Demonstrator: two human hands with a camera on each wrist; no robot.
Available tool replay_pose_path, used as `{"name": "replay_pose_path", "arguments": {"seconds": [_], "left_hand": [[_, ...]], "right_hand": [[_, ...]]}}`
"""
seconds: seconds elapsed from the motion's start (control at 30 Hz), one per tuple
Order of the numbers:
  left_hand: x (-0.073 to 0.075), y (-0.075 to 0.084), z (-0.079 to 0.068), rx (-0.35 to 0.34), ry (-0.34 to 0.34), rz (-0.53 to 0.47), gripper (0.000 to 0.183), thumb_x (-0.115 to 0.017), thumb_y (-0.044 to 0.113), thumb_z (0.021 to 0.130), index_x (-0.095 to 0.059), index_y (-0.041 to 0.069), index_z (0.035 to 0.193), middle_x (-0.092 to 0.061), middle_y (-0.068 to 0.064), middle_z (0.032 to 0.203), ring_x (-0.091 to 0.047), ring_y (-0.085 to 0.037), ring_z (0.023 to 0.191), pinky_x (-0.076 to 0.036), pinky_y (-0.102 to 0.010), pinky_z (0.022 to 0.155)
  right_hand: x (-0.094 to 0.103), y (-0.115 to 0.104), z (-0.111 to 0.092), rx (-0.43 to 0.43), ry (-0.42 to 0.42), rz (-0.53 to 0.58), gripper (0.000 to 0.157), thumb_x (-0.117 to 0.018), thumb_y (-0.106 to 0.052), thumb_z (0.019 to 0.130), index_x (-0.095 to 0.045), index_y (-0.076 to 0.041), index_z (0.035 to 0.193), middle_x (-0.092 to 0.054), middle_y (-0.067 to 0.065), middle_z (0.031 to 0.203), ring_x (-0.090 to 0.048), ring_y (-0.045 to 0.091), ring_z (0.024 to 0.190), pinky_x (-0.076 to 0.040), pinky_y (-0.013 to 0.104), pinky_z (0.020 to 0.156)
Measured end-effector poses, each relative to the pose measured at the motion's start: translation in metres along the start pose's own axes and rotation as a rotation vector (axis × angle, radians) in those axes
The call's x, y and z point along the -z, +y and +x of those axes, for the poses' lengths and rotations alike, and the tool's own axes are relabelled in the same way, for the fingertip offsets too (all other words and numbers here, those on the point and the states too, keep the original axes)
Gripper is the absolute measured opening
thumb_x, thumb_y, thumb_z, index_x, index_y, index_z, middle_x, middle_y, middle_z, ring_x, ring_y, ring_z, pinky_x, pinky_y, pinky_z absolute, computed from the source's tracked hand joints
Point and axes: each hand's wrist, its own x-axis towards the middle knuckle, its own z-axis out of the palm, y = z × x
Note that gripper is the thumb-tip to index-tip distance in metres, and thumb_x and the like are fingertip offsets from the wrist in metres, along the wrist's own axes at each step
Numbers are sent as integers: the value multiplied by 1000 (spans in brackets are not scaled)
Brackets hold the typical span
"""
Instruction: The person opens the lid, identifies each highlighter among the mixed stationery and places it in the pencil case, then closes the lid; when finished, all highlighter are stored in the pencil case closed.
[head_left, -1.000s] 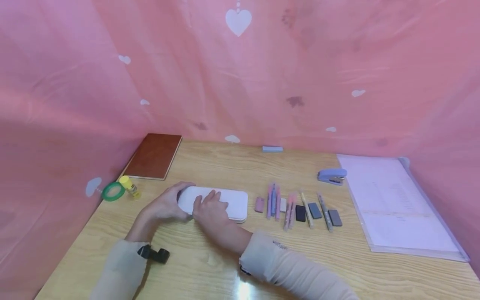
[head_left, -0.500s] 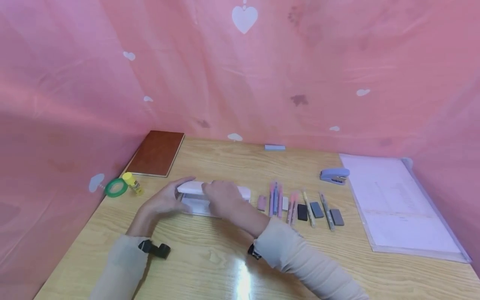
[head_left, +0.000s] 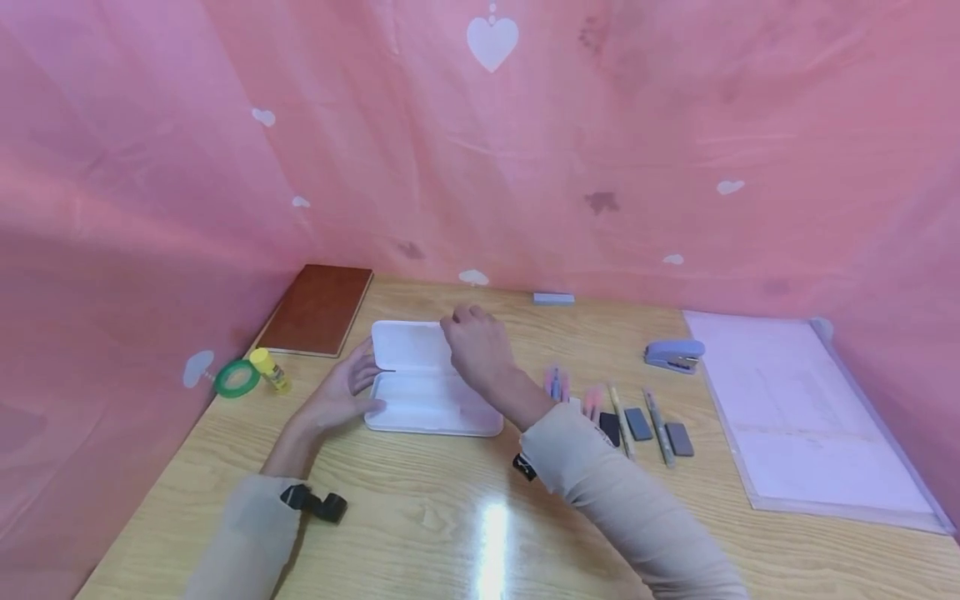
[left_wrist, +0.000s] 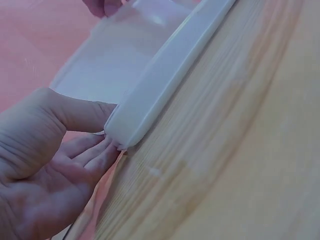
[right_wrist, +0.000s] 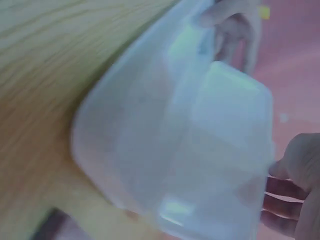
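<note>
A white pencil case lies on the table with its lid raised and tipped back. Nothing shows inside the part that I can see. My left hand holds the case's left end; in the left wrist view the thumb lies at the rim and the fingers at the end wall. At the lid's upper edge, my right hand pinches it between thumb and fingers, as the right wrist view also shows. The lid's right part is hidden behind that hand in the head view.
Right of the case lie several pens and erasers, partly behind the right arm. A purple stapler and papers in a clear folder are farther right. At left are a brown notebook, glue stick and green tape.
The case was closed under my right hand a second ago. That hand has since lifted the lid up and back, moving away from me. My left hand has stayed at the left end.
</note>
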Motion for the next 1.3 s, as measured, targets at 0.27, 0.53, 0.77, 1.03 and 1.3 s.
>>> {"name": "replay_pose_path", "arguments": {"seconds": [0.27, 0.53, 0.77, 1.03, 1.3], "left_hand": [[-1, -3, 0, -61, -15, -35, 107, -74, -6, 74, -9, 27, 152, -45, -17, 138, -46, -33, 126, -34, -39, 110], [0, 0, -2, -52, -10, 9, 105, -73, -5, 75, -11, 33, 151, -44, -15, 140, -44, -30, 128, -31, -42, 111], [-1, 1, -2, -58, -16, 6, 105, -73, -4, 76, -10, 31, 151, -43, -15, 140, -44, -29, 128, -33, -37, 111], [2, 1, -2, -47, -27, 38, 105, -73, -1, 77, -7, 35, 151, -45, -13, 139, -44, -28, 128, -33, -36, 111], [0, 2, -2, -47, -18, 58, 105, -74, 0, 77, -7, 34, 151, -44, -12, 139, -45, -28, 128, -34, -37, 110]], "right_hand": [[-28, 7, -4, 12, -83, 43, 33, -50, -14, 88, -60, 2, 115, -61, 12, 113, -56, 25, 109, -45, 33, 100], [-10, 28, -18, -65, -97, 286, 45, -61, -17, 87, -54, -3, 130, -54, 17, 129, -51, 31, 120, -48, 43, 97], [14, 62, -42, -287, -210, 296, 21, -60, -13, 84, -65, 1, 99, -64, 14, 92, -61, 27, 81, -54, 39, 63], [-3, 85, -67, -432, -440, 299, 14, -63, -5, 72, -53, -8, 63, -48, 3, 57, -44, 16, 48, -34, 24, 38], [-20, 83, -72, -481, -501, 312, 10, -62, -7, 75, -57, -7, 67, -55, 5, 58, -52, 18, 48, -36, 24, 37]]}}
